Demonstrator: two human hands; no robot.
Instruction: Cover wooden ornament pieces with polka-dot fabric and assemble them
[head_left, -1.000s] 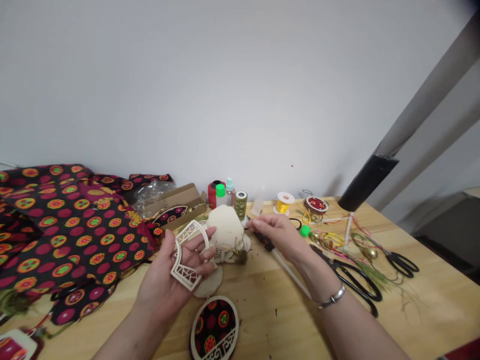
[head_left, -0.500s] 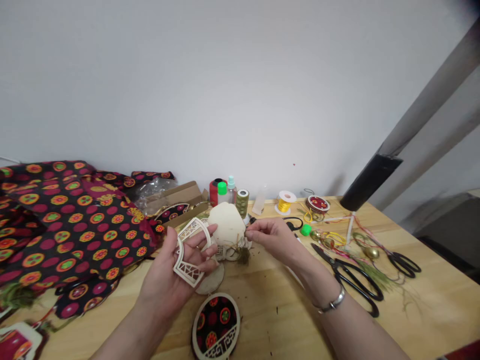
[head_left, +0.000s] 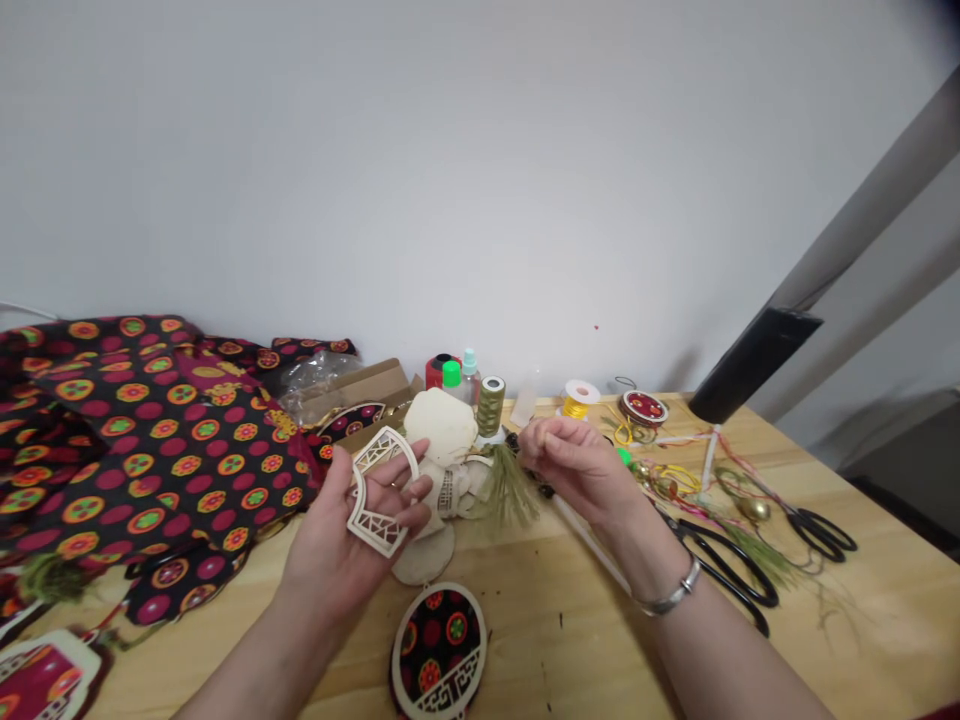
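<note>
My left hand (head_left: 337, 540) is palm up with a pale openwork wooden frame (head_left: 369, 490) lying across its palm and fingers, the thumb along its edge. My right hand (head_left: 574, 465) is raised over the table with thumb and fingers pinched together; what they hold, if anything, is too small to make out. Left of that hand, a green tassel (head_left: 508, 488) spreads over a pile of pale wooden pieces (head_left: 441, 428). Below the hands lies an oval wooden ornament (head_left: 439, 645) with patterned fabric inside.
Patterned black fabric (head_left: 165, 430) heaps up at left. At the back stand a green thread spool (head_left: 491, 405), small bottles (head_left: 469, 375) and a yellow cord reel (head_left: 579, 398). Black scissors (head_left: 731, 565) and tangled cords with gold bells (head_left: 754, 509) lie at right.
My right hand has moved right and slightly up, away from the pale pieces. The green tassel now shows fanned out. My left hand still has the wooden frame.
</note>
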